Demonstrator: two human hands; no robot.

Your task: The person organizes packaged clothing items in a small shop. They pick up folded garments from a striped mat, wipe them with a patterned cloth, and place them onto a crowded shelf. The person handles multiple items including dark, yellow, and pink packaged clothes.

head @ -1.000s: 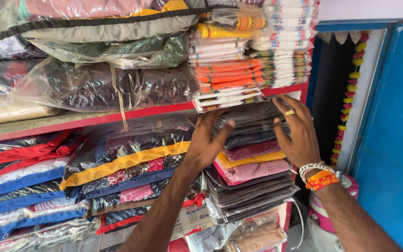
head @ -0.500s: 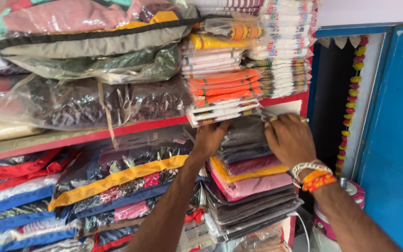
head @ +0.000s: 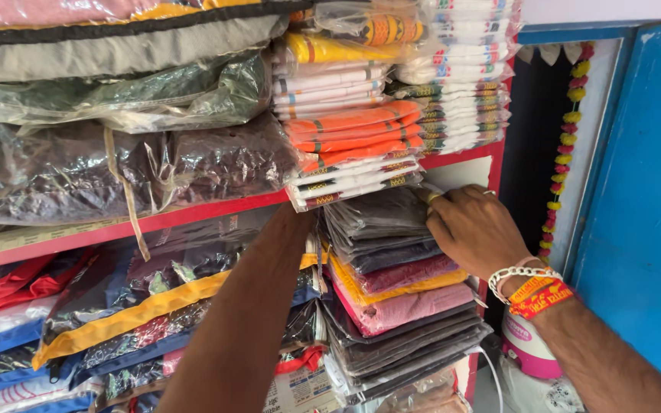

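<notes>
A stack of plastic-wrapped folded clothes (head: 392, 229) stands on the lower shelf, dark grey packets on top and pink and yellow ones (head: 399, 310) beneath. My right hand (head: 476, 229), with rings and wrist bands, lies against the right side of the top dark packets, its fingers curled over their edge. My left forearm (head: 246, 329) reaches up and in beside the stack's left side. The left hand itself is hidden behind the packets, under the red shelf edge (head: 154, 222).
Orange and white folded cloths (head: 353, 130) overhang the upper shelf just above the stack. Large zipped bags of fabric (head: 154, 306) fill the lower left. A blue door (head: 644, 214), a flower garland (head: 568, 130) and a white-and-pink container (head: 525, 348) are at the right.
My left hand has slid from the front of the stack deep in behind it, out of sight. My right hand has shifted down onto the stack's right edge. The camera has moved closer.
</notes>
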